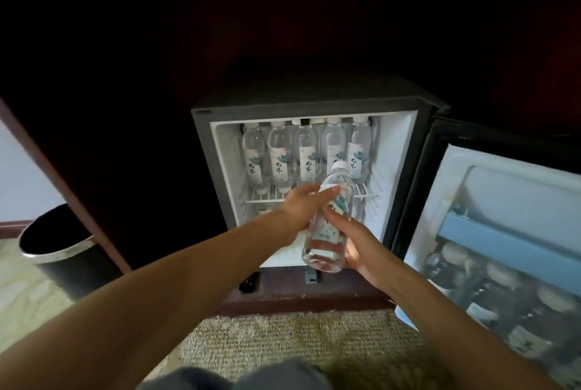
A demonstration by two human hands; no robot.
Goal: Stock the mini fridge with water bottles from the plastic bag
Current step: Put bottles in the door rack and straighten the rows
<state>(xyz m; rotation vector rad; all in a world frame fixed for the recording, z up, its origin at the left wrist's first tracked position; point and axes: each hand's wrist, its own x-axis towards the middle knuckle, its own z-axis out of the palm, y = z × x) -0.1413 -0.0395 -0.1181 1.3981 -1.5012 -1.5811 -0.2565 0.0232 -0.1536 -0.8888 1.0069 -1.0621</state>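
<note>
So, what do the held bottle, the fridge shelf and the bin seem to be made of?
The bottle: clear plastic, probably; one sees through it; white cap, printed label. The shelf: thin white rods, likely coated metal wire. The bin: dark matte wall, material unclear, with a shiny, metal-looking rim.

Clear glossy plastic bottle [327, 226]; white wire shelf [270, 199]; rough woven carpet [283, 342].

door bottles [503, 295]: blurred | fridge door [518, 188]: cut off (right edge)

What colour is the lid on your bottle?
The lid of the bottle is white, clearest in the head view.
</note>
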